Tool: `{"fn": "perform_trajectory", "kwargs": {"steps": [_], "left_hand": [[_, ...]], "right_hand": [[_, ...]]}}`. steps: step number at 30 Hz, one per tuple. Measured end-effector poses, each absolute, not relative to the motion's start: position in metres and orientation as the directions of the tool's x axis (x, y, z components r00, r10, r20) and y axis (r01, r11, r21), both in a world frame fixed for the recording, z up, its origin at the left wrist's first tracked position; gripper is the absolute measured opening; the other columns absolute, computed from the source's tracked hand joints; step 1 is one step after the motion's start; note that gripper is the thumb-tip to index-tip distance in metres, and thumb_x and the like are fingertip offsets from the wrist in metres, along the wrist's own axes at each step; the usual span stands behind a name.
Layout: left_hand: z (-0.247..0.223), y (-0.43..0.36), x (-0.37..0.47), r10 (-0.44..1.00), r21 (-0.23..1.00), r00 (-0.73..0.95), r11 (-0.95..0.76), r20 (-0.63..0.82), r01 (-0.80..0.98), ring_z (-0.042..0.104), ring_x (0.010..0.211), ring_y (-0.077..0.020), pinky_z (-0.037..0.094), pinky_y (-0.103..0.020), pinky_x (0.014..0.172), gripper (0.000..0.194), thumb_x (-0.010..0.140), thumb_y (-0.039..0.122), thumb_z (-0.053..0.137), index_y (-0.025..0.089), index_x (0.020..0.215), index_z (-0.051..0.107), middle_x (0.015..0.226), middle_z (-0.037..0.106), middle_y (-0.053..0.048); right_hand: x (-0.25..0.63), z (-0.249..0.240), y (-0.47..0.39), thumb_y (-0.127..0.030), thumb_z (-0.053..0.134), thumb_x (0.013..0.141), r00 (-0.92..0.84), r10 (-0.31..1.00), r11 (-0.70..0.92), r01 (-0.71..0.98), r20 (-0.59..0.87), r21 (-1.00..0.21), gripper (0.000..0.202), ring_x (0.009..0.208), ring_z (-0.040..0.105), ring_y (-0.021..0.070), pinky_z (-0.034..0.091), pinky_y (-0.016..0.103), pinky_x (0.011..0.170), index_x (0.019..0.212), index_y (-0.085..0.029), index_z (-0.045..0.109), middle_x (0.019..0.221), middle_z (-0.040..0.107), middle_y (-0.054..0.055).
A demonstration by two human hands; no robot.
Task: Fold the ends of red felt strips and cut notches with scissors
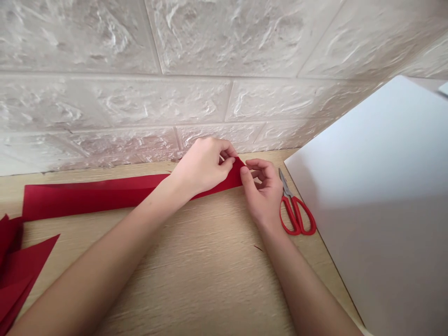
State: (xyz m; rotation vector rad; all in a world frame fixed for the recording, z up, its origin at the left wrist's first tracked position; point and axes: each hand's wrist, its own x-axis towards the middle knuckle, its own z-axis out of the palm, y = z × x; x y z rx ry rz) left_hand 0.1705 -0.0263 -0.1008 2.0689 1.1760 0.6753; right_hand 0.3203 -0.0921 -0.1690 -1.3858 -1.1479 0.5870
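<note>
A long red strip (94, 197) lies across the wooden table, from the left side to the middle, close to the wall. My left hand (208, 165) pinches its right part between thumb and fingers, near the upper edge. At the strip's right end, my right hand (261, 184) grips the tip with thumb and fingers. Part of the strip is hidden under my left hand and wrist. Just right of my right hand lie scissors (296, 210) with red handles, blades pointing toward the wall.
More red pieces (26, 266) lie at the left edge of the table (196, 275). A textured white brick-pattern wall (196, 42) rises behind. A large white panel (378, 186) stands at the right. A tiny red scrap (258, 248) lies near my right wrist.
</note>
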Motion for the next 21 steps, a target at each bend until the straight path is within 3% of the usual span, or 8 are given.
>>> {"fn": "perform_trajectory", "kwargs": {"steps": [5, 13, 21], "left_hand": [[-0.1005, -0.0274, 0.1714, 0.881, 0.755, 0.465, -0.363, 0.088, 0.546, 0.074, 0.077, -0.0171, 0.056, -0.03, 0.076, 0.017, 0.085, 0.014, 0.061, 0.019, 0.088, 0.077, 0.084, 0.08, -0.001], [-0.1026, -0.0275, 0.1729, 0.876, 0.757, 0.48, -0.35, 0.055, 0.552, 0.074, 0.078, -0.019, 0.057, -0.031, 0.073, 0.019, 0.086, 0.016, 0.061, 0.02, 0.09, 0.078, 0.086, 0.081, -0.003], [-0.104, -0.0283, 0.174, 0.867, 0.757, 0.496, -0.356, 0.049, 0.547, 0.075, 0.08, -0.0191, 0.058, -0.032, 0.077, 0.019, 0.086, 0.014, 0.061, 0.02, 0.091, 0.079, 0.088, 0.081, -0.003]], "right_hand": [[0.3195, -0.1686, -0.0936, -0.039, 0.068, 0.089, 0.398, 0.881, 0.125, 0.322, 0.254, -0.938, 0.018, 0.062, 0.055, 0.0116, 0.044, 0.024, 0.05, 0.089, -0.022, 0.067, 0.078, 0.066, 0.0], [0.3191, -0.1699, -0.094, -0.037, 0.071, 0.089, 0.398, 0.869, 0.15, 0.355, 0.295, -0.923, 0.016, 0.072, 0.06, 0.0129, 0.049, 0.026, 0.058, 0.09, -0.022, 0.066, 0.091, 0.07, 0.001], [0.32, -0.1699, -0.0933, -0.038, 0.072, 0.087, 0.42, 0.873, 0.11, 0.328, 0.249, -0.938, 0.017, 0.068, 0.059, 0.0127, 0.048, 0.026, 0.058, 0.089, -0.021, 0.069, 0.087, 0.07, 0.002]]}}
